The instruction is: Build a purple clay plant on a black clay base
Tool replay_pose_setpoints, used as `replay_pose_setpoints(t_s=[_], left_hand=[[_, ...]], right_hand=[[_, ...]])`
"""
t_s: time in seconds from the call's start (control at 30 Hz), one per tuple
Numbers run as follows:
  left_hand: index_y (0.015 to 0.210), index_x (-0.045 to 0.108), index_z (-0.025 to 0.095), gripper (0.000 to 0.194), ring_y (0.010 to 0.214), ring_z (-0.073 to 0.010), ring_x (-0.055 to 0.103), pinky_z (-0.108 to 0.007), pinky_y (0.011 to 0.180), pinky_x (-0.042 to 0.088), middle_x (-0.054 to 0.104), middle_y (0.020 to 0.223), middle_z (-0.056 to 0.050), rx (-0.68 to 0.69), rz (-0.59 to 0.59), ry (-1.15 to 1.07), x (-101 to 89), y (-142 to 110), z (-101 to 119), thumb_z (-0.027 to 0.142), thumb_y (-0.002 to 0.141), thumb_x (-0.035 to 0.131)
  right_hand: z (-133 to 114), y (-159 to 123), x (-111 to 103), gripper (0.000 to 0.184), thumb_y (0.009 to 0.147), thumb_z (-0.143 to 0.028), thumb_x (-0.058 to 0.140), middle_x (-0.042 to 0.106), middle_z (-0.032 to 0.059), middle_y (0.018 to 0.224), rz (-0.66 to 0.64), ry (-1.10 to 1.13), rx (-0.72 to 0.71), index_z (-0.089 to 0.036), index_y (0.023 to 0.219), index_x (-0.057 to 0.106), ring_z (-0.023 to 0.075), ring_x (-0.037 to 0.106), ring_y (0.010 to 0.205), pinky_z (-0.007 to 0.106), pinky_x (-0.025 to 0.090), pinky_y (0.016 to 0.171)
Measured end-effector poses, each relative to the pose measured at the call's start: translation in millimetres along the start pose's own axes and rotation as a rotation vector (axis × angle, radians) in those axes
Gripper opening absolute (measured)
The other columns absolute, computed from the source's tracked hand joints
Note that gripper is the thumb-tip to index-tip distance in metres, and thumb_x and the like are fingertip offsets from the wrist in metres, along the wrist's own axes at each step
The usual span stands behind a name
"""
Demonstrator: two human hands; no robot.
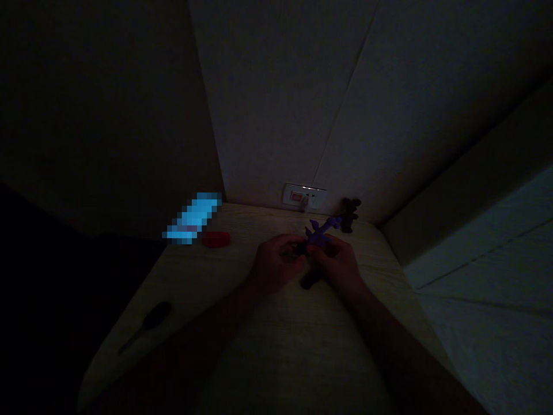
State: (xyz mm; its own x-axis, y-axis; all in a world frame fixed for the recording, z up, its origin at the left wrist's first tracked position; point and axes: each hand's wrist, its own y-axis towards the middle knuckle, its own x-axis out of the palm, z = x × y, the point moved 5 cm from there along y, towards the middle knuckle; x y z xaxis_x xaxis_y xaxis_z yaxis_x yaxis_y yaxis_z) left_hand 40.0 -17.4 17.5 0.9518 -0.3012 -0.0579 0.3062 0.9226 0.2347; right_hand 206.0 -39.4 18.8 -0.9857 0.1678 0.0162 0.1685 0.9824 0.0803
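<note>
In dim light, both my hands meet over a pale wooden table. My right hand (pixel 341 262) is closed, thumb and fingers pinching a purple piece with knobbly branches (pixel 319 231) that slants up to the right. My left hand (pixel 279 260) comes in from the other side, its fingertips closed around a small dark piece (pixel 301 248) at the purple piece's lower end. Whether the two pieces are joined, I cannot tell. Just below my right hand lies a dark elongated object (pixel 310 280), partly covered by the hand.
A dark knobbly object (pixel 349 215) stands by the wall at the back right. A red object (pixel 216 239) lies at the back left, beside a glowing, blurred-out screen (pixel 195 218). What looks like a screwdriver (pixel 156 315) lies front left. A socket panel (pixel 304 197) is on the wall.
</note>
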Motion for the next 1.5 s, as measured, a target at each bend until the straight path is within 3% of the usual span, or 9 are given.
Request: replay_pose_setpoints(t_s=[0.33,0.47,0.6,0.73,0.87,1.03,1.2,1.3,1.5], left_hand=[[0.113,0.076,0.016,0.039,0.091,-0.023,0.08,-0.035,0.082,0.068,0.082,0.101,-0.009,-0.025,-0.005,0.008,0.3,-1,-2,0.022,0.074,0.081],[0.111,0.077,0.015,0.038,0.093,-0.0229,0.079,-0.037,0.085,0.067,0.081,0.108,-0.011,-0.012,-0.002,0.004,-0.2,0,-3,0.022,0.074,0.08],[0.109,0.075,0.015,0.034,0.092,-0.0227,0.078,-0.037,0.084,0.066,0.081,0.104,-0.011,-0.013,0.053,-0.001,-4.5,2,-1,0.021,0.075,0.078],[0.106,0.074,0.016,0.029,0.089,-0.021,0.077,-0.034,0.082,0.065,0.08,0.099,-0.009,0.01,0.102,-0.001,-9.2,2,4,0.021,0.077,0.076],[0.107,0.074,0.016,0.03,0.089,-0.0214,0.077,-0.032,0.079,0.065,0.079,0.098,-0.01,0.065,0.064,0.025,-8.5,-1,7,0.022,0.078,0.074],[0.108,0.073,0.017,0.031,0.089,-0.0211,0.077,-0.034,0.082,0.065,0.079,0.099,-0.009,0.119,0.051,0.062,-8.5,-3,8,0.02,0.077,0.075],[0.108,0.072,0.017,0.031,0.09,-0.0204,0.076,-0.032,0.08,0.066,0.077,0.1,-0.008,0.12,0.069,0.024,-8.7,-2,7,0.017,0.077,0.075],[0.108,0.072,0.017,0.031,0.091,-0.0205,0.077,-0.032,0.08,0.067,0.077,0.101,-0.009,0.128,0.08,0.025,-9.0,-2,8,0.016,0.077,0.074],[0.109,0.07,0.017,0.031,0.092,-0.0214,0.077,-0.033,0.081,0.067,0.077,0.102,-0.009,0.119,0.106,0.032,-11.9,-2,9,0.018,0.078,0.075]], right_hand=[[6,3,-1,0.035,0.064,-0.048,0.095,0.069,-0.0002,0.065,-0.029,0.022,0.029,-0.021,0.077,0.076,0.0145,0.053,0.054,0.028,0.041,0.052],[7,2,-1,0.034,0.063,-0.046,0.095,0.069,0.0001,0.068,-0.031,0.004,0.036,-0.022,0.078,0.076,0.0149,0.055,0.055,0.029,0.042,0.053],[7,3,-2,0.027,0.069,-0.044,0.09,0.062,-0.0026,0.063,-0.032,0.093,0.039,-0.023,0.079,0.076,0.0122,0.049,0.053,0.026,0.039,0.049],[7,11,-14,0.024,0.076,-0.044,0.078,0.066,-0.0004,0.074,0.058,0.239,0.059,-0.024,0.09,0.077,0.0138,0.054,0.057,0.027,0.042,0.05],[3,19,-34,0.025,0.08,-0.043,0.079,0.07,0.0002,0.08,0.183,0.176,-0.005,-0.025,0.098,0.078,0.0145,0.058,0.065,0.028,0.048,0.059],[-15,24,-50,0.028,0.079,-0.046,0.083,0.077,0.0028,0.091,0.233,0.095,-0.109,-0.025,0.096,0.074,0.017,0.065,0.071,0.031,0.052,0.065],[-49,37,-60,0.025,0.075,-0.043,0.087,0.072,0.0001,0.071,0.212,0.032,-0.165,-0.024,0.079,0.072,0.0155,0.061,0.061,0.03,0.048,0.059],[-72,49,-60,0.027,0.068,-0.035,0.092,0.068,-0.0029,0.064,0.178,0.073,-0.177,-0.024,0.079,0.07,0.0131,0.059,0.057,0.027,0.045,0.054],[-105,62,-45,0.032,0.065,-0.035,0.094,0.078,0.0012,0.087,0.096,0.101,-0.211,-0.026,0.086,0.071,0.0165,0.071,0.072,0.031,0.057,0.066]])
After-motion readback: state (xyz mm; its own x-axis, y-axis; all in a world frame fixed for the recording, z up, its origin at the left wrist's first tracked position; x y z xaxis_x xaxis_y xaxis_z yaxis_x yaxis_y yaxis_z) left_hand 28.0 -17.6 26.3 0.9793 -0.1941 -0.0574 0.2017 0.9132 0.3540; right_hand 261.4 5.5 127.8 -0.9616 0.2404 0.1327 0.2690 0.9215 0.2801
